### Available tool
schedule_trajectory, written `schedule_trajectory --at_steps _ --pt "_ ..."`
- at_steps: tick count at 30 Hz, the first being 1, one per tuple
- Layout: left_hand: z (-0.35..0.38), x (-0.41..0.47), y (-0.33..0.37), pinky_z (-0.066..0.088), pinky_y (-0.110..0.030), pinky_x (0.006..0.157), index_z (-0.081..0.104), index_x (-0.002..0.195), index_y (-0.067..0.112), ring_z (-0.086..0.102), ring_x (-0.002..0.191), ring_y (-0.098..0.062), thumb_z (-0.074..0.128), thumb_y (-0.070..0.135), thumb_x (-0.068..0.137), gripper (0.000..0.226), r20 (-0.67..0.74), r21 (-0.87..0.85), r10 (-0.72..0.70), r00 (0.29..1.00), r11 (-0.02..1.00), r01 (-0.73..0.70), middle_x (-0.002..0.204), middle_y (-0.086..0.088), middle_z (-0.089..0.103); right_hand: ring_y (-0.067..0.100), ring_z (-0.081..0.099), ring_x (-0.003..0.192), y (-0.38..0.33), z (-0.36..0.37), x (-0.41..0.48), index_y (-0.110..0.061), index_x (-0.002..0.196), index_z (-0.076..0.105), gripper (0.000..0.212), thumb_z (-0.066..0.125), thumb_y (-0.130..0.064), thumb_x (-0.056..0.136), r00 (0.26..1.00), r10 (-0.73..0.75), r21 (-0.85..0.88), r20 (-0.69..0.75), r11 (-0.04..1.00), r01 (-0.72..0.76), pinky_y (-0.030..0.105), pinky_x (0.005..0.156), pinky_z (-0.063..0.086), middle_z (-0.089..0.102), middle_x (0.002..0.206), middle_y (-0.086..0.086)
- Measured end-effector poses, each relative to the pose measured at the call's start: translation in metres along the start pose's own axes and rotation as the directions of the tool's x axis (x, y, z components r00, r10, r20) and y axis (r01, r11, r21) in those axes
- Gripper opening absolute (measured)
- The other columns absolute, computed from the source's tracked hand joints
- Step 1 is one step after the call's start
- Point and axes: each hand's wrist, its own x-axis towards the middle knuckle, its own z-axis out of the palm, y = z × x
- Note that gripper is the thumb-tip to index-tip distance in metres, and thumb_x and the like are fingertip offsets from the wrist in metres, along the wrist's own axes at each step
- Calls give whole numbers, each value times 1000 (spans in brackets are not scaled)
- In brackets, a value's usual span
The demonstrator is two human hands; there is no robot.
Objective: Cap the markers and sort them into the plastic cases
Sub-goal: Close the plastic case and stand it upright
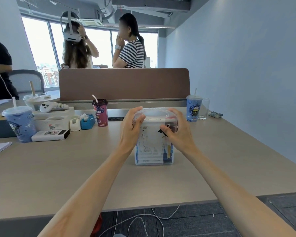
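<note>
A clear plastic case with a carry handle on top stands upright in the middle of the table. White markers lie stacked inside it, seen through the wall, and one white marker lies across its upper part. My left hand grips the case's upper left side, thumb on the front. My right hand grips the upper right side, fingers curled over the top edge.
A purple drink cup stands left of the case, a blue cup and a glass to its right. Tape dispensers, a white organiser, a controller and another blue cup crowd the left. A brown divider backs the table; two people stand behind it.
</note>
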Motion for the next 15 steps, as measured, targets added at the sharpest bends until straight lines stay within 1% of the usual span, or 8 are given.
schedule_trajectory --at_steps 1,3,7,9,10,12,14,15 --pt "1 -1 1 53 -24 78 47 122 34 58 101 -12 47 36 99 23 -9 19 -17 1000 1000 17 115 3 58 8 57 102 -1 0 -1 -20 134 45 57 72 -14 84 1000 5 -1 -5 1000 -5 22 83 55 51 130 0" --pt "1 0 0 55 -27 80 48 122 35 59 100 -8 48 38 98 25 -16 29 -42 999 999 42 114 7 59 1 59 97 -1 0 0 -23 133 44 57 73 -15 84 1000 15 -7 -9 1000 -15 24 83 56 52 130 -1" --pt "-4 5 -4 56 -44 84 53 123 29 61 102 -14 48 40 98 28 5 30 -59 998 998 58 112 7 62 -7 59 96 0 1 1 -26 134 44 58 73 -16 84 999 37 -17 -2 999 -37 25 82 56 52 128 -1" --pt "-5 7 -5 56 -47 83 54 121 30 61 103 -16 48 42 97 27 9 44 -64 998 997 63 113 7 63 -6 58 97 -2 1 0 -24 133 44 58 73 -15 84 999 34 -11 -9 999 -34 26 83 56 52 128 -3" --pt "-6 8 -5 56 -48 83 54 120 33 61 103 -16 48 44 97 26 12 46 -66 998 997 65 113 8 62 -3 59 97 -3 1 0 -24 133 44 58 73 -14 84 999 42 5 -10 999 -42 26 83 57 52 127 -4" --pt "-6 6 -4 56 -46 84 50 123 37 61 104 -16 47 47 97 28 57 -1 -87 995 996 87 114 9 60 6 62 98 -3 0 0 -24 135 41 61 72 -13 84 995 96 72 9 993 -96 27 83 57 55 121 -7" --pt "-1 -2 -4 56 -35 85 38 135 36 60 107 -12 45 40 99 37 128 -117 -129 983 983 144 120 9 56 12 64 101 0 0 -2 -26 140 33 68 72 -16 85 983 172 136 69 974 -180 28 84 56 56 116 -10" --pt "2 -8 -4 55 -29 85 30 141 30 58 109 -8 44 33 100 43 149 -169 -149 977 970 174 123 8 53 15 64 105 3 0 -4 -23 140 31 67 71 -16 86 975 197 135 105 968 -210 28 84 56 58 116 -7"
